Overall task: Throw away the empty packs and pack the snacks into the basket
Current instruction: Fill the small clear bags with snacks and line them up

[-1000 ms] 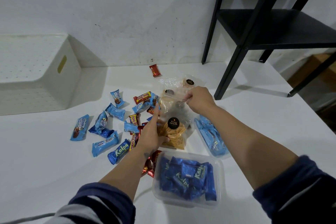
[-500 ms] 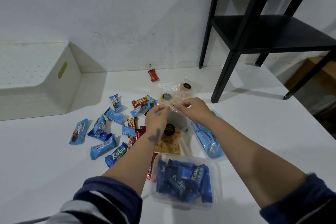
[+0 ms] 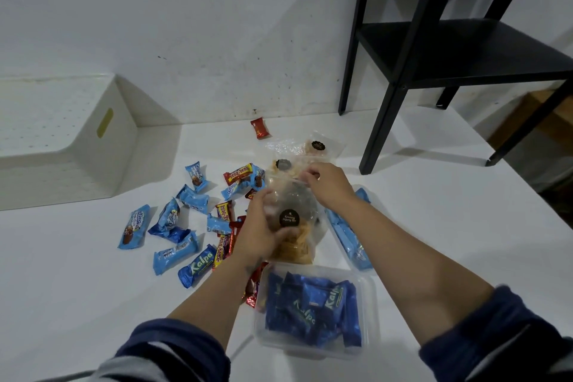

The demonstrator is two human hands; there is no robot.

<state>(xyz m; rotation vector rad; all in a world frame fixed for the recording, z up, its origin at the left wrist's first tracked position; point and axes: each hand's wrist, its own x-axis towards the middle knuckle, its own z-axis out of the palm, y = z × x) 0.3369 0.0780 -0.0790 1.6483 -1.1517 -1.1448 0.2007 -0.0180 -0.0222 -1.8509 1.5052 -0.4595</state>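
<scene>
At the centre of the frame a clear bag of yellow chips [image 3: 293, 236], marked with a round black label, is held upright over the white table [image 3: 434, 211]. Its lower body is gripped by the left hand [image 3: 263, 226], whose fingers are curled round the bag's left side with the thumb laid across the chips. The bag's top edge is pinched by the right hand [image 3: 325, 183], fingers drawn together on the plastic strip. Just behind, toward the upper centre, two more clear chip bags [image 3: 304, 155] are seen lying flat. Directly below the held bag, a clear plastic tub [image 3: 369, 298] filled with dark blue Kalpa packs is seen standing between the two forearms. A long light blue pack [image 3: 347, 236] is seen lying at the right of the held bag, partly hidden by the right forearm. Loose blue and red wrapped snacks [image 3: 186, 226] are scattered to the left of centre, and a single red wrapper [image 3: 259, 128] is seen apart near the wall. The white basket [image 3: 77, 146] is placed at the far left edge, well apart from the hands, with bare table lying between it and the snacks. The upper right is occupied by a black shelf frame [image 3: 403, 71], one leg standing near the right hand; open table is left at the lower left and at the right.
</scene>
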